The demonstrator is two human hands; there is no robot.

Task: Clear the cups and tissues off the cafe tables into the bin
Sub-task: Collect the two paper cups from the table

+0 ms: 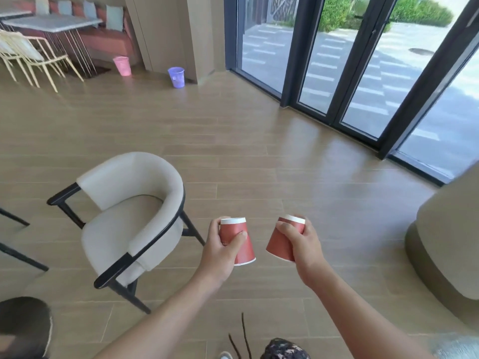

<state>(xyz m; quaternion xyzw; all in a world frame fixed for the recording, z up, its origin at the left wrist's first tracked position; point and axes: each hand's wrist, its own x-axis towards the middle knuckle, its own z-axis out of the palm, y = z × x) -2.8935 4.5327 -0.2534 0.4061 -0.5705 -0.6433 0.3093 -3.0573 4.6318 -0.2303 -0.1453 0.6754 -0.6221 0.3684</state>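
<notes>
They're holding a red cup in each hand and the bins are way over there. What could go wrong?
1. Both cups point mouth-down: the left hand grips the left cup, the right hand the right cup. Any leftover drink could drip onto the floor.
2. The purple bin and pink bin stand far away; a throw from here would probably miss.
3. The chair sits close on the left; walking past could bump it.

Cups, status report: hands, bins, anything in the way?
Left hand grips left cup, right hand grips right cup, both inverted. Pink bin and purple bin far ahead. White chair left of path.
</notes>
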